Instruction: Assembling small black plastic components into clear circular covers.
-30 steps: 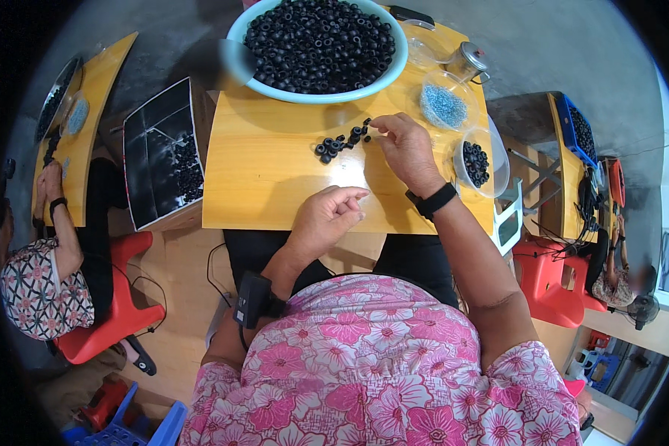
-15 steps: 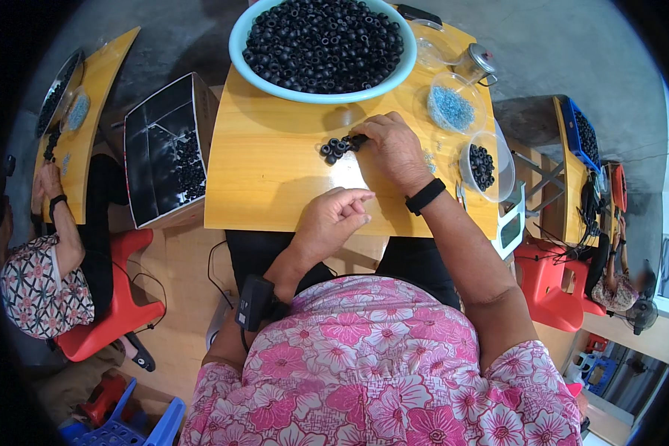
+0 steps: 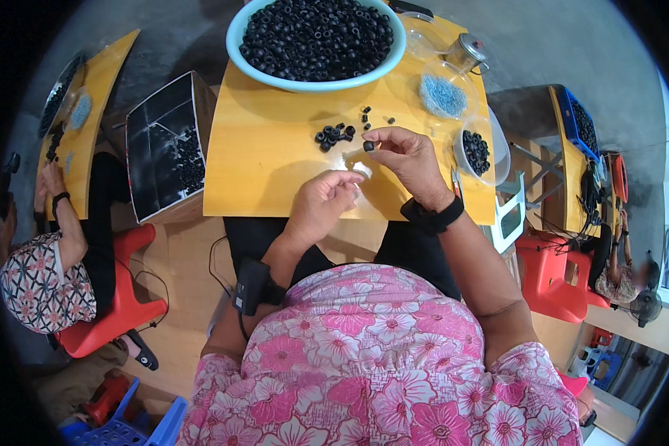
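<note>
Between the thumb and fingers of my right hand (image 3: 409, 160) is a small black ring-shaped part (image 3: 369, 146), held just above the yellow wooden table (image 3: 260, 171). My left hand (image 3: 323, 204) is near the table's front edge, its thumb and forefinger pressed together; whether something tiny sits between them is hidden. Beyond my hands lies a small pile of black ring-shaped parts (image 3: 325, 138), with a few loose ones (image 3: 366, 110) to its right. At the far side stands a light blue basin (image 3: 312, 86) heaped with the same black parts.
On the right are a clear bowl of light blue pieces (image 3: 444, 97), a clear tub of black parts (image 3: 474, 154) and a metal pot (image 3: 468, 52). A tweezers-like tool (image 3: 456, 182) lies near the right edge. Left of the table is a black-lined box (image 3: 163, 149). Co-workers sit on both sides.
My right hand has drawn back from the pile toward my left hand, now pinching one black part. Several black parts lie scattered beyond it. The view has shifted slightly.
</note>
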{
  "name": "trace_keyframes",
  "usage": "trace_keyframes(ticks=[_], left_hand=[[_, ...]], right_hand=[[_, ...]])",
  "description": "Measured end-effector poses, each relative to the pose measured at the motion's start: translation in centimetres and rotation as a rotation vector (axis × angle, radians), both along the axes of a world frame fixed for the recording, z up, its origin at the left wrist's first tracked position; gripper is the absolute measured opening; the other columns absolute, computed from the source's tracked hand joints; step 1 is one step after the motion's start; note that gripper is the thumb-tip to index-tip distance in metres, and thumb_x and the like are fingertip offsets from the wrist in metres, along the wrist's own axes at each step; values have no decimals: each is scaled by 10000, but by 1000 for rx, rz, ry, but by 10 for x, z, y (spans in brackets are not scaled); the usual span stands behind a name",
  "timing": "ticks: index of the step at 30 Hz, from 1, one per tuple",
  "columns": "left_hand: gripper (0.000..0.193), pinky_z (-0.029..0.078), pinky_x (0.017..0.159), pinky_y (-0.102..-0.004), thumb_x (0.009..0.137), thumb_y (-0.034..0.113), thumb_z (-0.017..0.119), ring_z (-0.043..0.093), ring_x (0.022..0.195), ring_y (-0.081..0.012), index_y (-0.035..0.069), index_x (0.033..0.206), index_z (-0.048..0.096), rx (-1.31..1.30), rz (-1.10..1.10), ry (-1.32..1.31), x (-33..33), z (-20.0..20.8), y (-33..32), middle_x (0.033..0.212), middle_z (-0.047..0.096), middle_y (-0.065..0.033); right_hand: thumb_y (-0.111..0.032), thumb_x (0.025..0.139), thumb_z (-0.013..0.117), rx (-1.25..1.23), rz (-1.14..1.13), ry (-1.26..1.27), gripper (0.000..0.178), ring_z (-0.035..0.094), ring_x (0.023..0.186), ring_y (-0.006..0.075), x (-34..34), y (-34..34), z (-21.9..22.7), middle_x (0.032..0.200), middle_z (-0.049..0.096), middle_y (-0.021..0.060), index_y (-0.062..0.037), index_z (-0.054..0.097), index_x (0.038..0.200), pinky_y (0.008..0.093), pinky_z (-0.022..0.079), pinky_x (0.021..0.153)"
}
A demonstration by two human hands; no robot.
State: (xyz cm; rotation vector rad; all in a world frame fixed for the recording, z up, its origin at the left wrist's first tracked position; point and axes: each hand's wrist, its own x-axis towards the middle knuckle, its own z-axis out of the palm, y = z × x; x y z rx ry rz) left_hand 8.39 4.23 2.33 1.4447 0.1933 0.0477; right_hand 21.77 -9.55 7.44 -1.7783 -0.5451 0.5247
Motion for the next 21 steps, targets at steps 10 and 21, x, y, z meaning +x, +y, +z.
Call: trace_keyframes(ticks=[10, 21], left_hand=[[203, 476, 669, -212, 928, 145, 600, 566, 718, -62, -28, 1029, 633, -40, 9, 29, 3, 2, 4, 810, 618, -7], [174, 509, 680, -220, 919, 99, 583, 578, 734, -53, -15, 1044, 622, -128, -7, 48, 1, 0, 4, 847, 629, -10]], right_hand=[[2, 692, 645, -39, 132, -615, 237, 576, 838, 322, -40, -10, 0, 846, 634, 137, -47, 686, 921, 393, 475, 762], [-19, 706, 669, -144, 253, -808, 310, 550, 812, 288, -53, -9, 7, 845, 596, 111, -70, 676, 1012, 365, 468, 729]])
